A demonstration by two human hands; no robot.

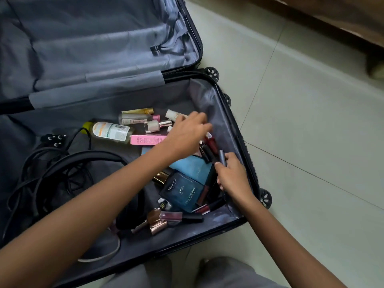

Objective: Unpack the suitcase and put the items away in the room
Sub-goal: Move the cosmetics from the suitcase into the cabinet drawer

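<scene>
So the suitcase [207,96] lies wide open on the tiled floor [311,121], filling the left and middle of the frame. Its upper half is just grey lining. In the lower half, a tangle of black cables [52,173] sits at the left, and the toiletries are piled toward the right: a blue cologne box [182,192], a clear bottle [110,132] and a pink box [147,139]. The left hand [187,136] hovers over the small stuff mid-frame with loose fingers holding nothing, though it's a bit blurry. The right hand [233,177], by the suitcase's right wall, pinches a little grey tube [222,157] that sticks up past its thumb, next to the red lipsticks [211,142].
</scene>
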